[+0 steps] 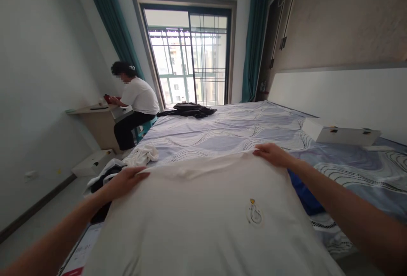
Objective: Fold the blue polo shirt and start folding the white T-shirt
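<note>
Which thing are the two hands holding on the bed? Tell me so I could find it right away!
Start at the big bed with the wavy blue cover. Spread across its near end is a white shirt, with the left hand and the right hand each on a far corner. Unlike the crumpled white cloth and the black clothes farther off, it lies flat and has a tiny picture with a yellow spot.

A bed (229, 134) under a blue-and-lilac wave-patterned cover, strewn with clothing.

A white garment (203, 216) with a small emblem lies spread flat over the near end; the left hand (125, 181) and right hand (272, 154) rest on its far corners. A crumpled white cloth (142, 155) sits at the left edge, a dark heap of clothes (190, 110) lies at the far end near the window, a flat white box (340, 133) rests on the right, and blue fabric (303, 195) shows just beside the garment.
</note>
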Demonstrator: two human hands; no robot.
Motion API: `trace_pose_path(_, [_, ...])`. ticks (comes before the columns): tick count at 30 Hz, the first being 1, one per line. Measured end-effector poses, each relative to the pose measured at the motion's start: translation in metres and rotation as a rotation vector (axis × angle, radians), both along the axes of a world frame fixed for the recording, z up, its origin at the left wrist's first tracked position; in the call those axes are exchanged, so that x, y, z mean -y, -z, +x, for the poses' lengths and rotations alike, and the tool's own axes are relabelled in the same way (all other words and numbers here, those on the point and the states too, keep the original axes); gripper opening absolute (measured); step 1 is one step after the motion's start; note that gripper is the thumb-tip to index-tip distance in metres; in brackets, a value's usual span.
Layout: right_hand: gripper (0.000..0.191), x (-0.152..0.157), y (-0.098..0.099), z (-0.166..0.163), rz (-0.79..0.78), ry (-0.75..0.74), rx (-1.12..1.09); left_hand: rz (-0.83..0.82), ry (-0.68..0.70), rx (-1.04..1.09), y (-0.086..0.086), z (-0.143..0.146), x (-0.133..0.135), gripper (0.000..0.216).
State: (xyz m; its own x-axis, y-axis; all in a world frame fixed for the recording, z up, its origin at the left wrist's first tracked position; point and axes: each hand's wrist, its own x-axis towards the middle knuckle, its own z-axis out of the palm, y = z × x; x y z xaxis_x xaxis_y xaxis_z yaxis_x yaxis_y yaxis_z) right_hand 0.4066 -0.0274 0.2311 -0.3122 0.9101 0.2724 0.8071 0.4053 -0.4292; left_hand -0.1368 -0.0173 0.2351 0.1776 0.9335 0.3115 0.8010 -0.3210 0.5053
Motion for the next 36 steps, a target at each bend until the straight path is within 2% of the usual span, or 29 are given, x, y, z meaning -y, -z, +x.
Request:
trace_pose_path(1, [0.045, -0.032, 0.009, -0.006, 0.021, 0.053, 0.063, -0.094, 0.066, -0.026, 0.012, 0.004, -0.029, 0.06])
trace_pose_path(3, [0.04, -0.087, 0.028, -0.017, 0.042, 0.174, 0.182, -0.136, 0.072, -0.077, 0.038, 0.01, -0.083, 0.058])
trace_pose_path(7, [0.037, -0.158, 0.069, -0.032, 0.003, 0.369, 0.357, -0.112, 0.01, -0.21, 0.092, 0.014, -0.161, 0.045])
trace_pose_path(11, [0.042, -0.205, 0.112, -0.038, -0.037, 0.435, 0.42, -0.147, -0.02, -0.289, 0.133, 0.014, -0.216, 0.041])
trace_pose_path(14, [0.047, -0.242, 0.137, -0.038, -0.076, 0.459, 0.453, -0.179, -0.085, -0.311, 0.153, 0.015, -0.253, 0.04])
trace_pose_path(18, [0.05, -0.292, 0.166, -0.041, -0.155, 0.454, 0.471, -0.344, -0.239, -0.427, 0.176, 0.027, -0.293, 0.039])
trace_pose_path(20, [0.047, -0.309, 0.179, -0.046, -0.214, 0.447, 0.471, -0.381, -0.273, -0.472, 0.187, 0.04, -0.303, 0.04])
trace_pose_path(21, [0.046, -0.313, 0.185, -0.05, -0.24, 0.452, 0.469, -0.342, -0.272, -0.483, 0.193, 0.048, -0.304, 0.044])
trace_pose_path(23, [0.043, -0.313, 0.198, -0.065, -0.266, 0.491, 0.464, -0.158, -0.213, -0.486, 0.203, 0.071, -0.3, 0.058])
trace_pose_path(25, [0.044, -0.3, 0.21, -0.089, -0.195, 0.558, 0.443, 0.078, -0.061, -0.434, 0.214, 0.1, -0.287, 0.066])
trace_pose_path(27, [0.051, -0.276, 0.224, -0.12, -0.029, 0.532, 0.39, 0.202, 0.165, -0.357, 0.227, 0.132, -0.271, 0.064])
trace_pose_path(28, [0.056, -0.264, 0.23, -0.136, 0.053, 0.453, 0.355, 0.196, 0.27, -0.335, 0.234, 0.147, -0.264, 0.062])
trace_pose_path(30, [0.064, -0.244, 0.243, -0.161, 0.04, 0.26, 0.309, 0.086, 0.392, -0.353, 0.245, 0.17, -0.254, 0.062])
trace_pose_path(31, [0.068, -0.238, 0.247, -0.167, -0.032, 0.211, 0.298, 0.009, 0.392, -0.383, 0.248, 0.178, -0.253, 0.063])
trace_pose_path(33, [0.073, -0.235, 0.251, -0.164, -0.195, 0.23, 0.292, -0.129, 0.315, -0.45, 0.249, 0.184, -0.255, 0.064])
trace_pose_path(36, [0.075, -0.235, 0.249, -0.129, -0.305, 0.32, 0.315, -0.243, 0.206, -0.518, 0.24, 0.17, -0.258, 0.065])
